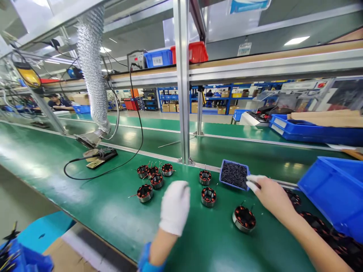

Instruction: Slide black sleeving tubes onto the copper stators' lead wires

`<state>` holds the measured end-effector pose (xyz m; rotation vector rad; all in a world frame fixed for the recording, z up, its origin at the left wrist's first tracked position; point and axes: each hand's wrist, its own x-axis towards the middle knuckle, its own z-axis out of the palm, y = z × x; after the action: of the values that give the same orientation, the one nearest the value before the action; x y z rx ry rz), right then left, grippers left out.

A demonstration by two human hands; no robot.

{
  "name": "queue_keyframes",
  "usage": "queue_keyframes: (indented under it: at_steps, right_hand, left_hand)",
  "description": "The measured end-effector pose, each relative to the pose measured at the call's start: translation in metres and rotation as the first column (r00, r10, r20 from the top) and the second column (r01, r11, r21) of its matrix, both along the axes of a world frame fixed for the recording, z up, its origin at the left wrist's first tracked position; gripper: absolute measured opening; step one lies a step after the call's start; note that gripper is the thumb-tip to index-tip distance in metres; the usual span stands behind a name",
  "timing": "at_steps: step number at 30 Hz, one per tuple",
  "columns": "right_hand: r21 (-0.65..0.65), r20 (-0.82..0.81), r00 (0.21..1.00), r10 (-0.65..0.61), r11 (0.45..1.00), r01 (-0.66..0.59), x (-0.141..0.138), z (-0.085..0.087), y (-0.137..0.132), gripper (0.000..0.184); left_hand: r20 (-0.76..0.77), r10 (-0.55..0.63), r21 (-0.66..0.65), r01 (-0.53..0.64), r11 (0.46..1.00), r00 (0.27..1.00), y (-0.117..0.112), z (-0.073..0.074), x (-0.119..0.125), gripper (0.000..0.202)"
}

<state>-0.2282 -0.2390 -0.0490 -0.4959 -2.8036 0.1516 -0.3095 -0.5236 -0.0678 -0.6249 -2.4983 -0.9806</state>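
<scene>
My left hand [175, 208], in a white glove, is closed above the green bench, between two groups of copper-wound motor stators. Whatever its fingers hold, if anything, is hidden. At the right edge of a small blue tray [221, 173] of short black tube pieces [234, 174] is my right hand [268, 192], white covers on its fingertips. Its thumb and fingers are pinched together; a small dark bit shows between them, too unclear to name. Two stators [208, 197] [205, 177] stand left of the tray, and a nearer stator [244, 218] sits below my right hand.
Several stators [145, 193] stand left of my left hand. A soldering iron stand [102, 156] with a looping cable lies under a silver duct [92, 68]. A metal post [183, 87] rises mid-bench. A large blue bin [334, 189] and more stators [314, 223] are at right.
</scene>
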Motion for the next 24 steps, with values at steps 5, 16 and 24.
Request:
queue_keyframes:
  at_steps: [5, 16, 24]
  right_hand:
    - [0.057, 0.171, 0.985, 0.017, 0.998, -0.027, -0.073, 0.003, 0.007, 0.021]
    - [0.049, 0.242, 0.970, 0.038, 0.998, -0.051, -0.103, -0.026, 0.020, 0.019]
    - [0.063, 0.173, 0.984, -0.049, 0.997, 0.039, -0.091, -0.009, 0.007, 0.022]
  left_hand:
    - [-0.070, 0.473, -0.387, -0.461, 0.799, 0.878, -0.092, -0.028, -0.034, 0.043]
    - [0.226, 0.362, -0.375, -0.262, 0.889, 0.904, -0.096, -0.030, -0.004, 0.025]
    - [0.451, -0.470, -0.112, 0.571, 0.813, 0.759, -0.054, -0.026, 0.046, 0.021]
